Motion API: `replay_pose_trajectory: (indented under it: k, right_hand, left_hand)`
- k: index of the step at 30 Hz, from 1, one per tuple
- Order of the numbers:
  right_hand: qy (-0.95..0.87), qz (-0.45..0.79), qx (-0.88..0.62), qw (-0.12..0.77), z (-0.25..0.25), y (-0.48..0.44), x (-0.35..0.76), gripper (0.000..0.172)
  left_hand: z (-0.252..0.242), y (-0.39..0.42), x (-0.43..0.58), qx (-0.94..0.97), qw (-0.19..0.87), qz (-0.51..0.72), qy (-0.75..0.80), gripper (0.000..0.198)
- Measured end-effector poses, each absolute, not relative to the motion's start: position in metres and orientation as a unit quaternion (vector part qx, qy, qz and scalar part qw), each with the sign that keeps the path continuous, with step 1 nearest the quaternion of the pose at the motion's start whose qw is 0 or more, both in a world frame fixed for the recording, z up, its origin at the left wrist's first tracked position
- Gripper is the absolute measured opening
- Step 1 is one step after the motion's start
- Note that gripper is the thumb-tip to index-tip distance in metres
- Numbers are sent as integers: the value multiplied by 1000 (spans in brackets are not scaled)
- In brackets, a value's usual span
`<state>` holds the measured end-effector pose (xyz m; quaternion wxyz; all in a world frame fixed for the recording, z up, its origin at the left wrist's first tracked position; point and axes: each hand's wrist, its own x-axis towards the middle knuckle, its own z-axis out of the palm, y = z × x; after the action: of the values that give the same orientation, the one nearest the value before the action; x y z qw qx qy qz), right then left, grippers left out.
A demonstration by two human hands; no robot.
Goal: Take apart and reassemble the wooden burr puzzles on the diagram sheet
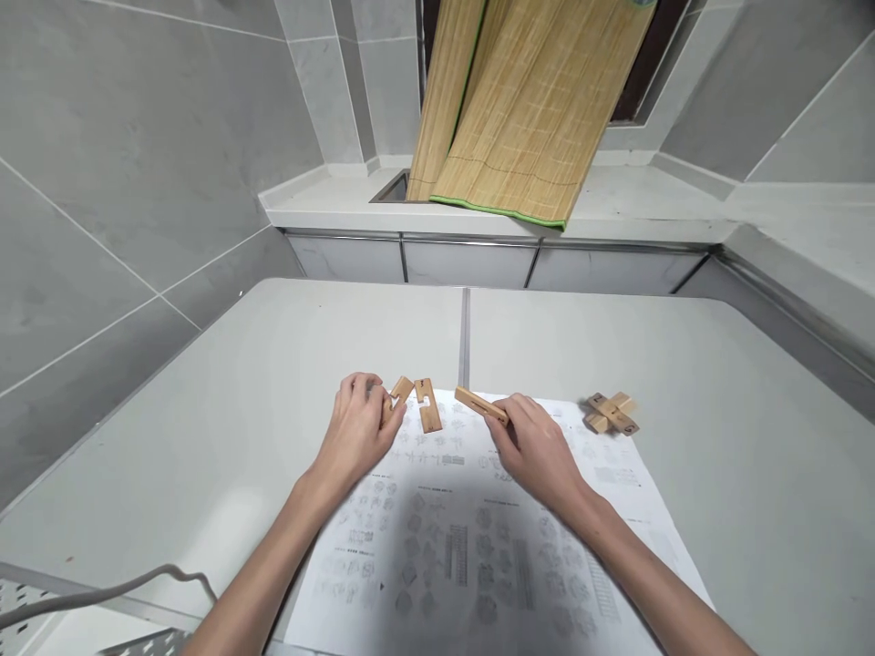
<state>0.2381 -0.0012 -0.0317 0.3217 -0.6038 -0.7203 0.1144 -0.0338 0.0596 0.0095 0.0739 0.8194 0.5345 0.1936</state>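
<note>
My left hand [358, 421] is closed around a notched wooden puzzle piece [402, 390], whose end sticks out past the fingers. Just right of it, a second notched puzzle piece [428, 406] lies flat on the printed instruction sheet [437, 510]. Between the thumb and fingers of my right hand [537, 446] is a slotted wooden puzzle piece [480, 404], pointing toward the upper left. Farther right, a cross-shaped cluster of interlocked wooden pieces [611, 414] with dark marks rests at the sheet's upper right corner. Part of the left-hand piece is hidden by my fingers.
The pale table [369, 319] has a grey seam [466, 337] running down its middle. A grey cable [102, 597] crosses the lower left corner near a white perforated object [41, 606]. Behind the table, a bamboo mat [526, 118] hangs over a white counter [635, 200].
</note>
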Motion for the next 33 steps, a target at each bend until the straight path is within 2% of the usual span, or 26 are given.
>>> replay_pose_trajectory:
  k: [5, 11, 16, 20, 23, 28, 30, 33]
  right_hand:
    - [-717, 112, -603, 332, -34, -1, 239, 21]
    - [-711, 119, -604, 340, -34, -1, 239, 21]
    - [-673, 143, -625, 369, -30, -2, 239, 27]
    - [-608, 178, -657, 409, -27, -3, 242, 33]
    - [-554, 214, -671, 444, -24, -2, 244, 35]
    - [-514, 223, -651, 512, -23, 1, 246, 37]
    - [-513, 221, -641, 526, -23, 2, 247, 36]
    - [-512, 215, -636, 536, -22, 3, 248, 37]
  left_hand:
    - [8, 60, -28, 805, 48, 219, 549, 24]
    - [5, 51, 10, 816, -14, 207, 540, 37]
    - [1, 55, 29, 820, -3, 201, 536, 24]
    - [3, 58, 33, 827, 30, 215, 519, 30]
    - [11, 58, 39, 808, 155, 241, 514, 40]
    - [20, 54, 57, 705, 519, 261, 407, 48]
    - [17, 54, 67, 665, 598, 261, 363, 48]
    - [7, 56, 81, 610, 661, 284, 332, 47]
